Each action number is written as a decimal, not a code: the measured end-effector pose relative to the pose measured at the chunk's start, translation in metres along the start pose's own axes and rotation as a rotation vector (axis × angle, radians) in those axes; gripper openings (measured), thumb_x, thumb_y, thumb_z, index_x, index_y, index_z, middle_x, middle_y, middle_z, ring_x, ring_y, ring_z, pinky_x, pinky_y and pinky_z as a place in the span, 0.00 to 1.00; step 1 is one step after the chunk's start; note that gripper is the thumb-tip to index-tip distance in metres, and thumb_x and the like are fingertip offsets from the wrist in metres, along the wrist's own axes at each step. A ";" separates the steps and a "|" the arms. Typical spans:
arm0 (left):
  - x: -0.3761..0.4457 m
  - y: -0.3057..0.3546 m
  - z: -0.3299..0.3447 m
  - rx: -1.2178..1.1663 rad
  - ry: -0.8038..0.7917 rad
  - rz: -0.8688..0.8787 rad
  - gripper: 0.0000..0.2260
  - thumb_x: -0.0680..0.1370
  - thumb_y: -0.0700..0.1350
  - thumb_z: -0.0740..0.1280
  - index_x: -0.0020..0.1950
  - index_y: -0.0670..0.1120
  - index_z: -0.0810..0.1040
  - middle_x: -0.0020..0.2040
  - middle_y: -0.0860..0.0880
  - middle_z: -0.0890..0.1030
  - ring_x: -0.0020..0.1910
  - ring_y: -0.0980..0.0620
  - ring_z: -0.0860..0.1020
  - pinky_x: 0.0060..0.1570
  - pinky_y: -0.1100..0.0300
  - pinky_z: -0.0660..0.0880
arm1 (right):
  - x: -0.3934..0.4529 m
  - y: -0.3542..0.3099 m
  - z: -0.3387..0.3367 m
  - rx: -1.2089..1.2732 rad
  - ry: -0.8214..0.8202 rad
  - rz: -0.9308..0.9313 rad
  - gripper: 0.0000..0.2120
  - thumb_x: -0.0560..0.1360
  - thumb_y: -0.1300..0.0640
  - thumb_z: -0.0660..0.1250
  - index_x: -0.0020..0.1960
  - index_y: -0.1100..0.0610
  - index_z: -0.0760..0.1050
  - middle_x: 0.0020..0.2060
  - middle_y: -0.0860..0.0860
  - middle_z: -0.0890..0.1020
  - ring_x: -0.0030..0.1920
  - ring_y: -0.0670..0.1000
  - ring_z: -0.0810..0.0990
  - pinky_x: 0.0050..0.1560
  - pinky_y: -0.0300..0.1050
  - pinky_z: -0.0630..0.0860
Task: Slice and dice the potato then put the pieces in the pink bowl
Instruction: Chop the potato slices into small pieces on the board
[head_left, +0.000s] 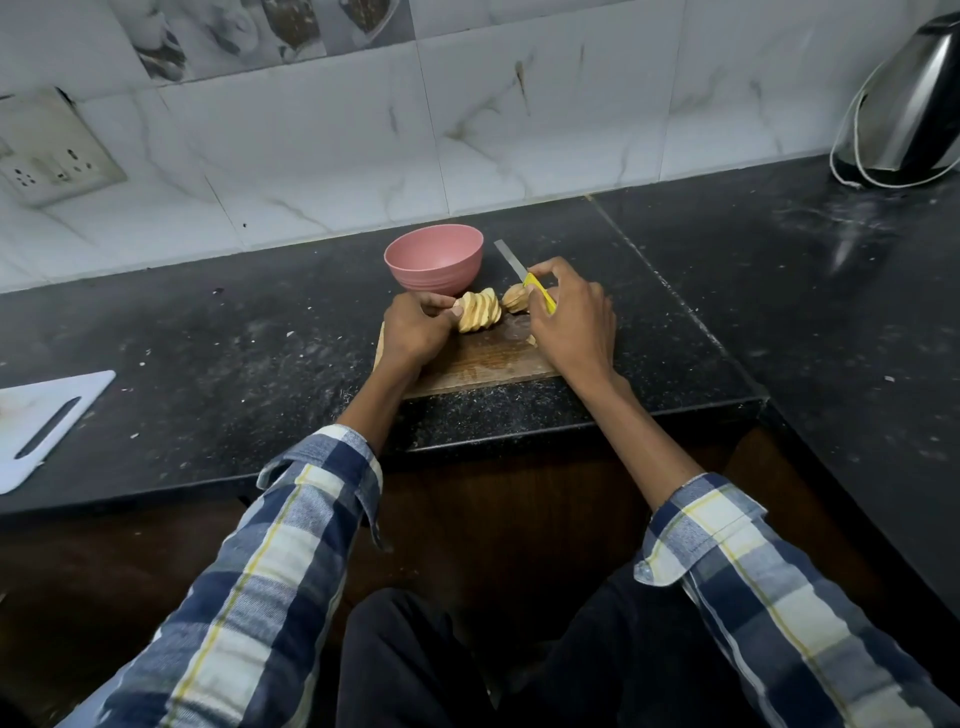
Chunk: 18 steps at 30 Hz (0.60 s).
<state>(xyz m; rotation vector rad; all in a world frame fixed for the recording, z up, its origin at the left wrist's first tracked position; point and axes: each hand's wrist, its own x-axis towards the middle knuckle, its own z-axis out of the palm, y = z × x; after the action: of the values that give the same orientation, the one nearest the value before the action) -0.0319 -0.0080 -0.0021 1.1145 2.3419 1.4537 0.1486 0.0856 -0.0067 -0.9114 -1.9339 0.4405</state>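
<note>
Pink bowl (434, 257) sitting at the far edge of the wooden board (475, 364), and from where I stand its inside looks bare, nothing in it that I can make out, so not one piece has gone across yet. On the board, just on the near side of the bowl, the potato (479, 310) is already cut into a fanned row of rounds, with a smaller clump of slices (516, 300) lying just to the right of the row. Left hand (414, 332) has its fingers curled in against the left end of that row, pinching and steadying the slices together. Right hand (569, 322) is wrapped around the yellow handle of the knife (523, 274), blade pointing up and away, passing just right of the bowl. So slicing looks largely done, I'd say; dicing is what's left, those rounds need crosswise cuts into cubes, then the whole lot gets lifted into the bowl. Off to the far left of the bowl a white cutting board (39, 423) lies on the black counter (208, 338), and well to the right stands a steel kettle (906, 106)
</note>
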 end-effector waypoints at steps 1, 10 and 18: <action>0.000 0.000 -0.001 -0.007 -0.004 -0.003 0.06 0.78 0.44 0.75 0.54 0.46 0.87 0.45 0.51 0.87 0.40 0.61 0.80 0.45 0.66 0.77 | 0.000 -0.001 0.000 -0.003 -0.001 -0.001 0.08 0.80 0.52 0.69 0.59 0.48 0.78 0.32 0.46 0.80 0.30 0.48 0.76 0.29 0.45 0.66; -0.011 -0.003 -0.020 -0.193 -0.087 -0.044 0.09 0.76 0.37 0.76 0.55 0.43 0.85 0.45 0.42 0.87 0.43 0.49 0.85 0.47 0.52 0.85 | -0.002 -0.006 -0.005 0.002 -0.033 0.014 0.09 0.81 0.52 0.68 0.60 0.48 0.79 0.38 0.49 0.84 0.33 0.51 0.78 0.33 0.47 0.75; -0.039 -0.010 -0.032 0.069 -0.109 0.119 0.06 0.78 0.45 0.75 0.54 0.50 0.87 0.43 0.51 0.86 0.43 0.55 0.84 0.45 0.67 0.78 | -0.019 -0.022 -0.013 -0.063 -0.042 -0.059 0.09 0.81 0.53 0.68 0.60 0.49 0.78 0.40 0.49 0.84 0.37 0.52 0.80 0.35 0.45 0.72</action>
<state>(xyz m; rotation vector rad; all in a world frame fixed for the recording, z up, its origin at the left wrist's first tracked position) -0.0256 -0.0592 -0.0030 1.3371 2.3021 1.3208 0.1560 0.0560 0.0020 -0.8891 -2.0172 0.3693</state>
